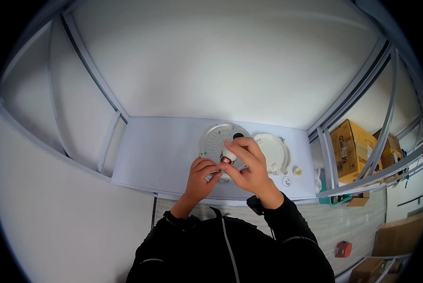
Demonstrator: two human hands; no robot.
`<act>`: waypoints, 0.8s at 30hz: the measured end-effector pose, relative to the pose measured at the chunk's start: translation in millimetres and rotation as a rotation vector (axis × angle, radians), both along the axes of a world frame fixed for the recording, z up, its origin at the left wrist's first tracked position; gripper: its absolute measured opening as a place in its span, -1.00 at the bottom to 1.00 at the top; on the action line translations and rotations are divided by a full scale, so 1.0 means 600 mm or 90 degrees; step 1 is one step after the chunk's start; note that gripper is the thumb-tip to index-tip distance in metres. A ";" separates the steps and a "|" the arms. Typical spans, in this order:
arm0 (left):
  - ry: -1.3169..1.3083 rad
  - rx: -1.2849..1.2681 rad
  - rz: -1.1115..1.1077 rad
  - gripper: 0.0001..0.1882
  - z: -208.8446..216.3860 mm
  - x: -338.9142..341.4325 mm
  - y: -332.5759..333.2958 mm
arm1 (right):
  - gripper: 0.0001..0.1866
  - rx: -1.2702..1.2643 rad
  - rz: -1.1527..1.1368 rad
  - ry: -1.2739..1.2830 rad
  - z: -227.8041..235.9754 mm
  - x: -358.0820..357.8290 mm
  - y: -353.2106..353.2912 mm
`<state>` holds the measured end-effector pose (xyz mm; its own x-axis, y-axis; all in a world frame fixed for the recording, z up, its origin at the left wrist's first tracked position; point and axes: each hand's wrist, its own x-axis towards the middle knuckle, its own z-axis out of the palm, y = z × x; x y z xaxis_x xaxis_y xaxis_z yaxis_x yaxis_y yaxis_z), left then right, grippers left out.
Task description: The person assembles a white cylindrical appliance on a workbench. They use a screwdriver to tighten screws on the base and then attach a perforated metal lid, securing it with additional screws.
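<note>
A small white handheld device with a red and dark part is gripped in my right hand, fingers wrapped round it. My left hand is closed in a pinch right by the device's red end; what its fingertips hold, if anything, is too small to make out. Both hands are over the near part of a round, silvery, clear-looking disc with a patterned face. A black round spot shows on the disc's far right side. Just right of my right hand lies a white round housing.
A small yellowish round piece and a small white disc with holes lie at the right of the white table. Grey frame posts stand at the table's sides. Cardboard boxes and a red stool are farther right.
</note>
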<state>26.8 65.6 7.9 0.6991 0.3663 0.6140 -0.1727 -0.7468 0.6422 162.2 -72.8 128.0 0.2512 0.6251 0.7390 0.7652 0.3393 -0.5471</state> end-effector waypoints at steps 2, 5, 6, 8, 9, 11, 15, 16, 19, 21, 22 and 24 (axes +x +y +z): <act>-0.001 0.004 0.000 -0.78 -0.003 0.000 0.002 | -0.41 0.003 -0.016 -0.034 -0.002 0.000 -0.002; -0.007 0.004 -0.003 -0.80 -0.003 -0.001 0.003 | -0.32 -0.021 -0.015 -0.042 0.004 -0.002 -0.001; -0.006 0.002 -0.003 -0.80 0.000 -0.001 0.002 | -0.28 -0.030 -0.007 -0.033 0.012 -0.005 0.001; -0.006 -0.001 -0.004 -0.82 0.002 0.000 0.002 | -0.22 -0.061 0.015 0.003 0.013 -0.005 0.002; -0.007 0.000 -0.005 -0.82 0.001 0.001 0.002 | -0.20 -0.082 0.028 0.030 0.005 -0.004 0.001; -0.010 0.001 -0.001 -0.83 -0.001 0.001 0.002 | -0.18 -0.112 0.018 0.044 0.002 -0.006 -0.002; -0.009 0.007 0.010 -0.83 -0.004 0.002 0.001 | -0.18 -0.137 -0.030 0.004 0.004 -0.003 -0.011; -0.006 0.009 0.010 -0.83 -0.003 0.002 0.000 | -0.17 -0.141 -0.032 -0.005 0.001 -0.001 -0.012; -0.001 0.008 0.009 -0.84 0.003 0.001 0.000 | -0.15 -0.108 -0.024 -0.032 -0.003 0.001 -0.009; 0.002 0.005 0.007 -0.84 0.002 0.001 0.002 | -0.18 -0.117 -0.030 0.002 -0.004 -0.002 -0.008; 0.003 0.003 0.006 -0.84 0.001 0.001 0.003 | -0.19 -0.122 -0.033 0.019 -0.005 -0.005 -0.007; 0.002 0.003 0.006 -0.85 0.004 0.000 0.003 | -0.21 -0.083 -0.034 0.088 -0.017 -0.007 -0.004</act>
